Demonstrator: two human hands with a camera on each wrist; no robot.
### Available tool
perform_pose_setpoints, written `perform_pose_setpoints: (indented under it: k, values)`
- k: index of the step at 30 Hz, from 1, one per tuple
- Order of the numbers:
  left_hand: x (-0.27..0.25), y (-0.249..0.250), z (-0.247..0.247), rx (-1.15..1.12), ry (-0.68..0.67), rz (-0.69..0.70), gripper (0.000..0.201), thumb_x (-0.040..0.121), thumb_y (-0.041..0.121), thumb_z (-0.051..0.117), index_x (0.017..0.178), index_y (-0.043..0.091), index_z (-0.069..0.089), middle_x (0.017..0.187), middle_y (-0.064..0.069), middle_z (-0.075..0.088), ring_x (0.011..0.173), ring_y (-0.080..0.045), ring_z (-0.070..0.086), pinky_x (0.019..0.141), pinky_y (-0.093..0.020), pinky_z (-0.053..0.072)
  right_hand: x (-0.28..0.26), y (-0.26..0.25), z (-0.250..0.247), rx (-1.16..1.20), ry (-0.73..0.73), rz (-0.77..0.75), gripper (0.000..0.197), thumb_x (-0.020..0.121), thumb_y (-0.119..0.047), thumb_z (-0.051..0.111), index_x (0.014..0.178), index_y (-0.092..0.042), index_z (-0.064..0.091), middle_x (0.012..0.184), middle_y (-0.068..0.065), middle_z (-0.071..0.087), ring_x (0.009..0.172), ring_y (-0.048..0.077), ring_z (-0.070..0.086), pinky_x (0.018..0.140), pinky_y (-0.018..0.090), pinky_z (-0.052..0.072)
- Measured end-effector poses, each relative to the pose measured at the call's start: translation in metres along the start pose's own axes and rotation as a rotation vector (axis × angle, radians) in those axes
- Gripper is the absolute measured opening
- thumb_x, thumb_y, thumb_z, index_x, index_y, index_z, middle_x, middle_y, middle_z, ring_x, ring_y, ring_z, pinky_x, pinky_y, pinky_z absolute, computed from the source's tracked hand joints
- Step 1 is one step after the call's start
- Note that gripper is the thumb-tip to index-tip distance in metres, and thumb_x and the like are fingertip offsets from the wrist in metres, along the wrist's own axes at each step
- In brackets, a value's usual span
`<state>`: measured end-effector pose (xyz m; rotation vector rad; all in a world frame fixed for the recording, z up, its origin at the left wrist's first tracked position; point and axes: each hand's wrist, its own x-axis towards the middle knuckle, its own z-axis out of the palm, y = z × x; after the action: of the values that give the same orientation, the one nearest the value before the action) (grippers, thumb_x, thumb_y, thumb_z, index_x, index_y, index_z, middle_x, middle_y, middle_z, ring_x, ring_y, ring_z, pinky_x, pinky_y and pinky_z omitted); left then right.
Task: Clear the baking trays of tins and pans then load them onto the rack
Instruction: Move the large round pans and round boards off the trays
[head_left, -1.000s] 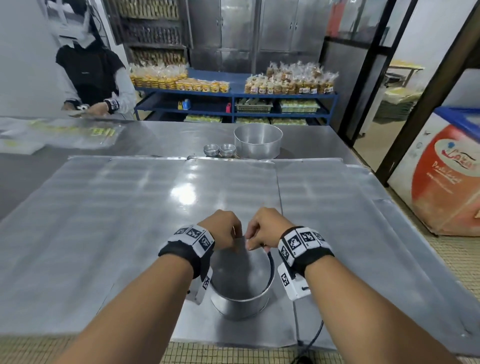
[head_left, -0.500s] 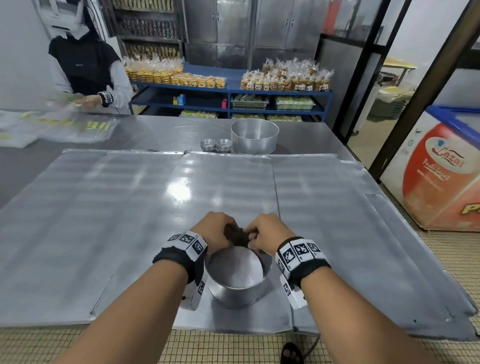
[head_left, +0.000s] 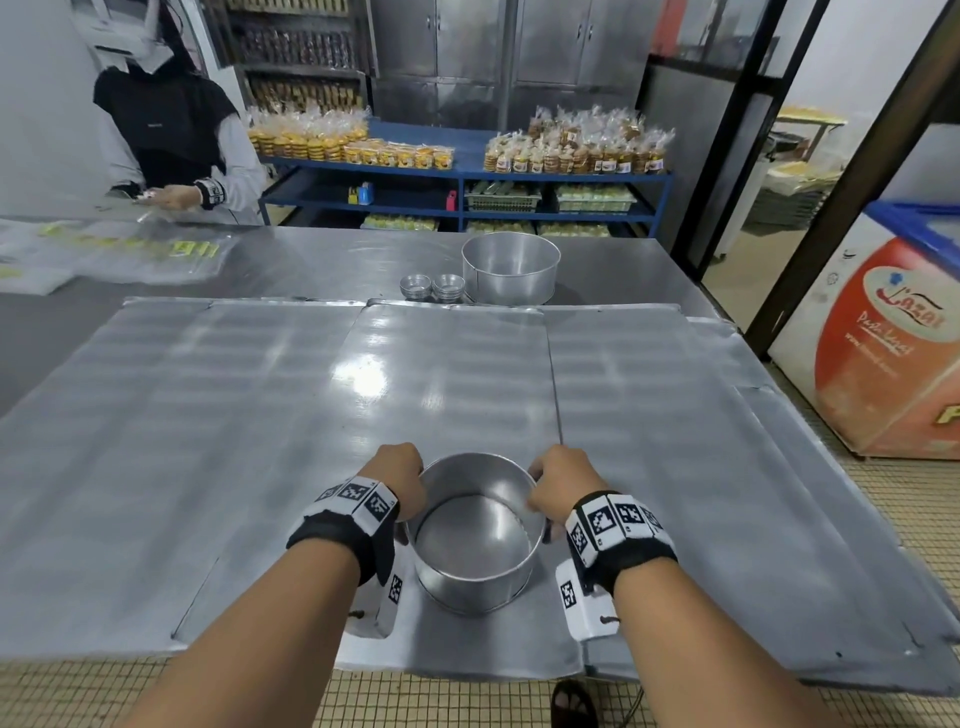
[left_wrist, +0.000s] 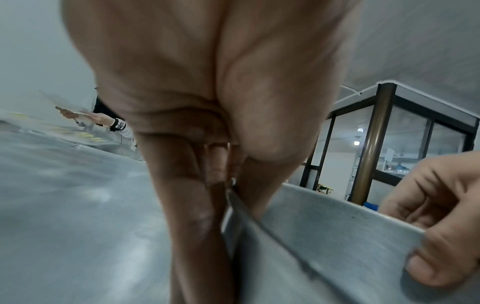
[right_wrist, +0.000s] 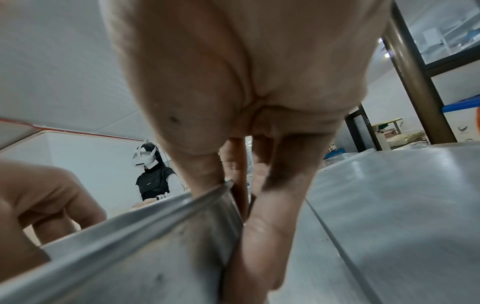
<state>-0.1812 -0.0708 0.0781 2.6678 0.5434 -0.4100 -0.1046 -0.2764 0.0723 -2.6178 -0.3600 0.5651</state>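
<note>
A round metal pan (head_left: 478, 535) stands on the middle baking tray (head_left: 447, 374), close to the table's front edge. My left hand (head_left: 410, 486) pinches its left rim and my right hand (head_left: 545, 488) pinches its right rim. In the left wrist view my left hand (left_wrist: 228, 185) has the thumb inside the pan (left_wrist: 324, 236) wall and the fingers outside. The right wrist view shows my right hand (right_wrist: 233, 185) gripping the pan (right_wrist: 145, 246) rim the same way. More flat trays lie to the left (head_left: 182, 415) and right (head_left: 675, 415).
A second round pan (head_left: 511, 267) and two small tins (head_left: 431, 286) sit just behind the trays. Another person (head_left: 171, 130) handles plastic bags (head_left: 104, 249) at the far left. A blue shelf (head_left: 467, 176) stands behind, a chest freezer (head_left: 883, 338) at right.
Both hands were together at the pan's far rim. They have moved apart and now hold opposite sides of the rim.
</note>
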Motion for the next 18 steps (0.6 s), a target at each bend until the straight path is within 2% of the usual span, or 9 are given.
perform_pose_setpoints:
  k: [3, 5, 7, 9, 11, 13, 16, 18]
  values:
    - [0.012, 0.008, -0.005, -0.116, 0.073, 0.008, 0.012, 0.092, 0.009, 0.059, 0.095, 0.002, 0.067, 0.096, -0.013, 0.064, 0.07, -0.032, 0.073, 0.062, -0.038, 0.064, 0.012, 0.005, -0.01, 0.139, 0.124, -0.013, 0.021, 0.071, -0.001, 0.061, 0.079, -0.013, 0.076, 0.082, 0.011, 0.071, 0.069, 0.032, 0.071, 0.064, 0.044, 0.062]
    - [0.02, 0.017, -0.008, -0.269, 0.123, 0.007, 0.012, 0.088, 0.002, 0.058, 0.098, 0.005, 0.065, 0.099, -0.012, 0.06, 0.065, -0.036, 0.073, 0.054, -0.042, 0.063, 0.019, 0.009, -0.02, 0.199, 0.226, -0.016, 0.021, 0.074, -0.009, 0.067, 0.088, -0.02, 0.078, 0.086, 0.005, 0.073, 0.078, 0.026, 0.071, 0.072, 0.036, 0.061]
    - [0.029, 0.026, -0.009, -0.409, 0.193, 0.003, 0.019, 0.085, -0.001, 0.055, 0.097, 0.012, 0.063, 0.098, -0.01, 0.059, 0.067, -0.036, 0.071, 0.051, -0.042, 0.063, 0.025, 0.015, -0.03, 0.251, 0.315, -0.017, 0.019, 0.078, -0.014, 0.071, 0.095, -0.02, 0.077, 0.089, 0.003, 0.074, 0.085, 0.023, 0.07, 0.078, 0.027, 0.056]
    - [0.039, 0.038, -0.008, -0.525, 0.271, -0.001, 0.02, 0.083, 0.001, 0.056, 0.095, 0.016, 0.063, 0.096, -0.008, 0.061, 0.069, -0.034, 0.07, 0.053, -0.043, 0.063, 0.032, 0.021, -0.037, 0.333, 0.376, -0.023, 0.019, 0.08, -0.014, 0.07, 0.097, -0.017, 0.076, 0.088, 0.003, 0.075, 0.084, 0.021, 0.07, 0.078, 0.026, 0.055]
    - [0.051, 0.05, -0.006, -0.633, 0.343, 0.003, 0.021, 0.083, 0.002, 0.056, 0.097, 0.015, 0.065, 0.093, -0.006, 0.062, 0.072, -0.032, 0.069, 0.057, -0.046, 0.063, 0.041, 0.03, -0.041, 0.423, 0.389, -0.015, 0.019, 0.079, -0.011, 0.07, 0.098, -0.014, 0.075, 0.088, 0.004, 0.074, 0.076, 0.02, 0.07, 0.071, 0.028, 0.06]
    - [0.063, 0.064, -0.004, -0.735, 0.393, 0.001, 0.022, 0.084, 0.0, 0.056, 0.099, 0.011, 0.066, 0.089, 0.0, 0.062, 0.075, -0.028, 0.068, 0.059, -0.046, 0.064, 0.052, 0.038, -0.045, 0.62, 0.341, 0.031, 0.021, 0.081, -0.005, 0.071, 0.101, -0.01, 0.071, 0.094, 0.007, 0.071, 0.068, 0.019, 0.069, 0.055, 0.025, 0.059]
    - [0.088, 0.085, -0.001, -0.833, 0.448, 0.018, 0.022, 0.085, 0.003, 0.06, 0.102, 0.015, 0.068, 0.088, 0.007, 0.064, 0.083, -0.026, 0.069, 0.065, -0.046, 0.064, 0.076, 0.05, -0.053, 0.904, 0.285, 0.108, 0.039, 0.077, 0.006, 0.071, 0.112, -0.011, 0.069, 0.105, 0.015, 0.068, 0.074, 0.033, 0.072, 0.054, 0.045, 0.061]
    - [0.107, 0.099, 0.001, -0.884, 0.469, 0.026, 0.021, 0.087, 0.007, 0.062, 0.104, 0.019, 0.067, 0.09, 0.007, 0.066, 0.084, -0.026, 0.071, 0.068, -0.047, 0.064, 0.094, 0.06, -0.061, 0.982, 0.292, 0.124, 0.045, 0.076, 0.012, 0.066, 0.114, -0.012, 0.069, 0.102, 0.02, 0.067, 0.075, 0.035, 0.071, 0.055, 0.049, 0.061]
